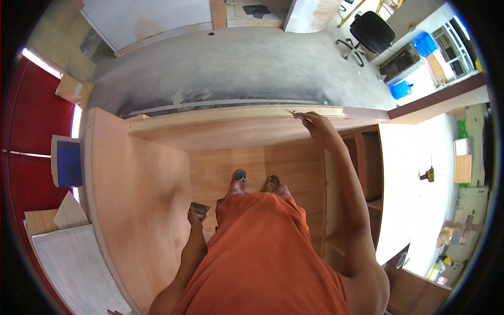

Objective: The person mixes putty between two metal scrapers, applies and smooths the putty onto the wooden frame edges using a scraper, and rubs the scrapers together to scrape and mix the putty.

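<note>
My right hand [318, 127] reaches forward, its fingers closed on a thin putty knife [292, 112]. The narrow blade lies at the top edge of a long pale wooden panel [220, 116]; whether it touches the wood I cannot tell. Farther right, that edge carries a greyish-brown coating [362, 113]. Low at my left side, my left hand [194, 215] is closed on a flat, dark, wide-bladed scraper [201, 209]. Its blade points forward and right, near the large plywood side panel [142, 205].
I stand inside a wooden enclosure on a plywood floor [226, 163]. Open shelves [370, 168] and a white countertop [415, 199] with a cordless drill [428, 174] are at right. An office chair [371, 29] stands beyond on grey floor. Paper-covered board [79, 268] lies left.
</note>
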Available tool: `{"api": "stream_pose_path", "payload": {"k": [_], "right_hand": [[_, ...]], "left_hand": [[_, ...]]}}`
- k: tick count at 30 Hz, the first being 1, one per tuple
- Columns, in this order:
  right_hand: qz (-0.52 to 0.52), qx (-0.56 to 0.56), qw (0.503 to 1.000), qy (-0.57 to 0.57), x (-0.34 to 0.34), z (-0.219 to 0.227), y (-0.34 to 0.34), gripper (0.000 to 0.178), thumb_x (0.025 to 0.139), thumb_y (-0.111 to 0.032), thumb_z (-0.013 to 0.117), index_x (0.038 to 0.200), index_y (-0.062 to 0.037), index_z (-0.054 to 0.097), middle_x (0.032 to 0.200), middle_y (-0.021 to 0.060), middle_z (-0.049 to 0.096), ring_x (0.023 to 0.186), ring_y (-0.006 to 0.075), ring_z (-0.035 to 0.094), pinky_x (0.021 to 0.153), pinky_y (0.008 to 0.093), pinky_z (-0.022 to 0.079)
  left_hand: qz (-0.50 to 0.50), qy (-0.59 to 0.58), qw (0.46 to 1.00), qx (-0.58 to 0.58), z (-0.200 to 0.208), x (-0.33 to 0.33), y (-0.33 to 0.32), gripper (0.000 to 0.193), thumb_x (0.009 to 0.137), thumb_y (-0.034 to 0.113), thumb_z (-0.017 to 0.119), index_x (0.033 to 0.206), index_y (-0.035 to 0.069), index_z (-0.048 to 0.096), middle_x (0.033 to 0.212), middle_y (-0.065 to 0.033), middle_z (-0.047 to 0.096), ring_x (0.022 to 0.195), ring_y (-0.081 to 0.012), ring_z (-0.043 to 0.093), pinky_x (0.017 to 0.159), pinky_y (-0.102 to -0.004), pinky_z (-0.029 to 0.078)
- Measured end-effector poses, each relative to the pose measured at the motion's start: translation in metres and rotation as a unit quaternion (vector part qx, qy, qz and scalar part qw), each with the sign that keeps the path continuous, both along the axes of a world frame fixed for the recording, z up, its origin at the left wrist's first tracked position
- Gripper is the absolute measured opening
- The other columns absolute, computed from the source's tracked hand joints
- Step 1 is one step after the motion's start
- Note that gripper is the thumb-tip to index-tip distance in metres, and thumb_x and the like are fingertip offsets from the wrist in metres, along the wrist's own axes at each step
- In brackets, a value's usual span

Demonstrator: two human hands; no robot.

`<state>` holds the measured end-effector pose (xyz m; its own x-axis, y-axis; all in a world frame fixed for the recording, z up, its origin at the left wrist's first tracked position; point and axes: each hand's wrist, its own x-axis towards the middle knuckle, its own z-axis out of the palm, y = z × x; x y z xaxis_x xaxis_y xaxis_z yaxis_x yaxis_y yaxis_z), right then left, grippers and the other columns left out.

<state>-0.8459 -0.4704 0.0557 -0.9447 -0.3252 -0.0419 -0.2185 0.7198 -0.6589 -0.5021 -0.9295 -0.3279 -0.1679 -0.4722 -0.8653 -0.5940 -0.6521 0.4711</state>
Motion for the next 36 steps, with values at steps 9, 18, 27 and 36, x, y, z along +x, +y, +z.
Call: {"api": "stream_pose_path", "payload": {"k": [9,18,27,36], "right_hand": [[-0.075,-0.003,0.988,-0.134,0.001,-0.006,0.063,0.028,0.098,-0.019,0.053,0.117,-0.001,0.062,0.089,0.0142,0.064,0.075,0.0226,0.057,0.074,0.0357,0.048],[-0.047,-0.167,0.972,-0.159,0.008,-0.007,0.071,0.033,0.098,-0.024,0.053,0.121,-0.0017,0.06,0.093,0.0043,0.061,0.08,0.0141,0.051,0.075,0.0317,0.046],[0.058,-0.1,0.993,0.023,-0.002,-0.02,0.013,0.028,0.094,-0.009,0.053,0.12,-0.0012,0.061,0.11,0.0165,0.064,0.098,0.0363,0.059,0.085,0.043,0.046],[0.02,0.16,0.978,0.13,-0.022,-0.043,-0.016,0.041,0.078,0.004,0.058,0.119,-0.0007,0.062,0.119,0.0143,0.061,0.112,0.0363,0.052,0.098,0.0424,0.044]], "left_hand": [[-0.049,0.021,0.998,-0.032,0.036,-0.033,0.043,0.041,0.095,0.046,0.055,0.121,0.014,0.054,0.108,-0.0086,0.062,0.09,-0.0265,0.064,0.064,-0.0415,0.06],[-0.167,0.183,0.968,-0.05,0.062,-0.104,0.097,0.049,0.098,0.042,0.053,0.13,0.005,0.054,0.115,-0.0076,0.063,0.096,-0.0216,0.065,0.076,-0.037,0.057],[-0.039,0.317,0.934,0.158,0.131,-0.13,0.119,0.034,0.098,0.038,0.052,0.12,0.012,0.054,0.112,-0.0061,0.064,0.096,-0.0246,0.064,0.071,-0.0413,0.056],[-0.076,0.126,0.986,0.083,0.047,-0.129,-0.01,0.041,0.095,0.04,0.054,0.126,0.014,0.052,0.119,-0.0089,0.061,0.101,-0.0247,0.063,0.073,-0.0429,0.058]]}}
